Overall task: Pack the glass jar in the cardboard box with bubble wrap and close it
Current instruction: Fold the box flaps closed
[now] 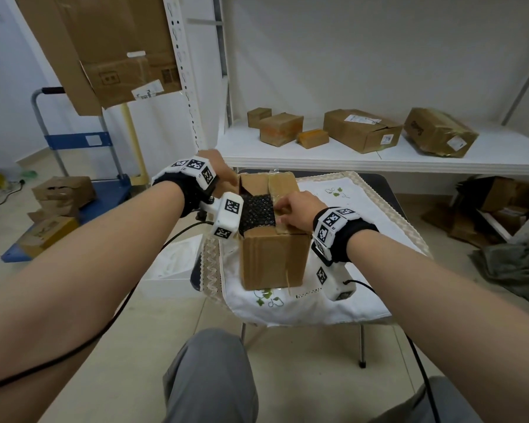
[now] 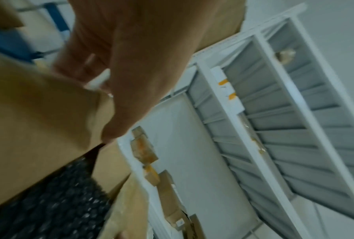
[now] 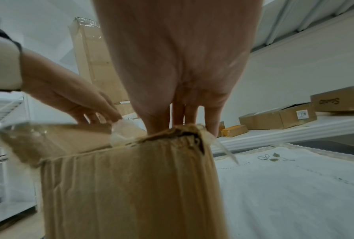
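The right hand presses its straight fingers down on the right flap of the box. The left hand has fingers spread on the left flap. Between them, only the head view shows bubble wrap filling the opening; the jar is hidden.

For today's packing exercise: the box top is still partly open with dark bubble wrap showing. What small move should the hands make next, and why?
Probably fold the left flap down over the bubble wrap. The right hand already presses the right flap flat on the cardboard box, while the left hand is on the left flap, and wrap still shows between them. The jar itself is not visible.
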The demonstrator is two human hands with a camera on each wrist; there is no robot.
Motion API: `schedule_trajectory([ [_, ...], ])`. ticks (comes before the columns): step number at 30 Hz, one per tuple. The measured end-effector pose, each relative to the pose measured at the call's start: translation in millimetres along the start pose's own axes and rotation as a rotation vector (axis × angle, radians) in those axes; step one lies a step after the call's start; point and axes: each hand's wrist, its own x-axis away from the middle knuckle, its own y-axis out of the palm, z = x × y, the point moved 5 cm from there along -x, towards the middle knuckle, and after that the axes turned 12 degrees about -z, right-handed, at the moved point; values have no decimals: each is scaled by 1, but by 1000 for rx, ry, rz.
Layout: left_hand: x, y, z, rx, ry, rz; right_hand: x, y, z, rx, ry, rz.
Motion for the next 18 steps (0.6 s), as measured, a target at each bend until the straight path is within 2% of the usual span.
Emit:
schedule_trajectory([
  [2, 2, -11, 13, 161, 58, 51, 1, 0, 1, -16, -5, 3],
  [4, 4, -11, 29, 241, 115, 31, 2, -1, 1, -21, -8, 14],
  [7, 1, 5, 46, 188, 173, -16, 0, 0, 3, -25, 5, 11],
  [10, -6, 27, 51, 104, 228, -2, 0, 2, 4, -26, 8, 5],
  [14, -19, 56, 34, 143, 205, 36, -9, 5, 12, -91, -11, 70],
  [16, -22, 60, 26, 156, 192, 99, -11, 6, 14, -147, -24, 132],
  [18, -21, 58, 14, 212, 103, 146, -11, 4, 17, -230, -20, 213],
])
